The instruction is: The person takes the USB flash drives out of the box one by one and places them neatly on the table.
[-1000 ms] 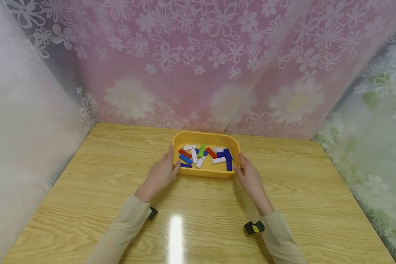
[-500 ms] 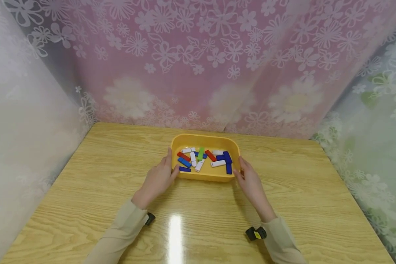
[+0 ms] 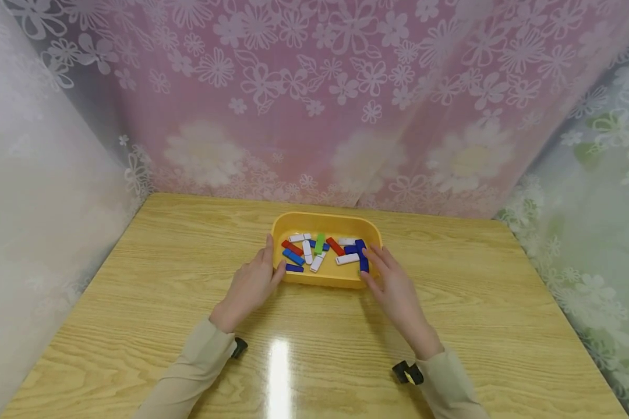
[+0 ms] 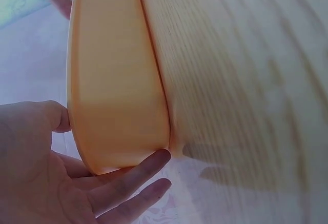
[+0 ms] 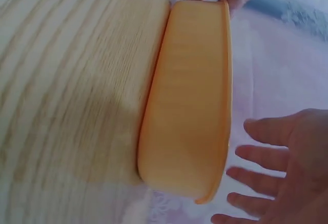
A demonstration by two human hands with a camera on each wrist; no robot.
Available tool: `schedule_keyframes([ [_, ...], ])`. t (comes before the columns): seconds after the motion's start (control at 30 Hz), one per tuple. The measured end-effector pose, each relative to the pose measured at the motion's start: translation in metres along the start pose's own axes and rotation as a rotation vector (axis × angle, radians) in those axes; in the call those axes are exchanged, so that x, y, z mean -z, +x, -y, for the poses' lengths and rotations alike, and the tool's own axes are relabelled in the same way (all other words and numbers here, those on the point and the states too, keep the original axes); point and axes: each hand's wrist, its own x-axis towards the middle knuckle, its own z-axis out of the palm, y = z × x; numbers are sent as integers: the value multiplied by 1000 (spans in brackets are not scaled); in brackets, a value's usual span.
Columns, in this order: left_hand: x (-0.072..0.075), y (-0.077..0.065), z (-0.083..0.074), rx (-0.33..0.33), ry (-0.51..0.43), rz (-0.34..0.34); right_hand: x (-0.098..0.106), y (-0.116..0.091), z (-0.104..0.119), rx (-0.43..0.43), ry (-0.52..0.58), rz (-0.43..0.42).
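Observation:
A yellow plastic bin [image 3: 322, 281] stands on the table, holding several small flat sticks that look like USB flash drives. Among them are a green stick [image 3: 320, 243], a red stick [image 3: 335, 247], a white stick [image 3: 307, 252] and a dark blue stick [image 3: 294, 268]. My left hand [image 3: 248, 288] holds the bin's left end, thumb at the rim and fingers around the outer wall, as the left wrist view shows. Over the right end hovers my right hand [image 3: 398, 294]. In the right wrist view its spread fingers [image 5: 259, 180] are apart from the bin.
The wood-grain table [image 3: 188, 256] extends around the bin on all sides. A floral curtain [image 3: 314, 116] hangs along its back edge, with pale curtains at left and right. Dark wrist cameras [image 3: 407, 372] sit by both sleeves.
The bin came slightly nearer with both hands on it, then stopped. My right hand has let go of the right end and moved left over the rim. The left hand keeps its hold.

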Motion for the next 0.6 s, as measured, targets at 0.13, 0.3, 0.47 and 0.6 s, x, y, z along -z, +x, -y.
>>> schedule_keyframes([
  [0.13, 1, -1, -2, -5, 10, -6, -2, -5, 8, 94, -109, -6],
  [0.3, 0, -1, -2, -13, 22, -19, -6, -12, 10, 123, -156, 30],
  [0.47, 1, -1, -2, -5, 21, -9, -10, -13, 10, 165, -183, 6],
  [0.6, 1, -1, -2, 6, 13, 2, -12, -12, 10, 201, -182, -10],
])
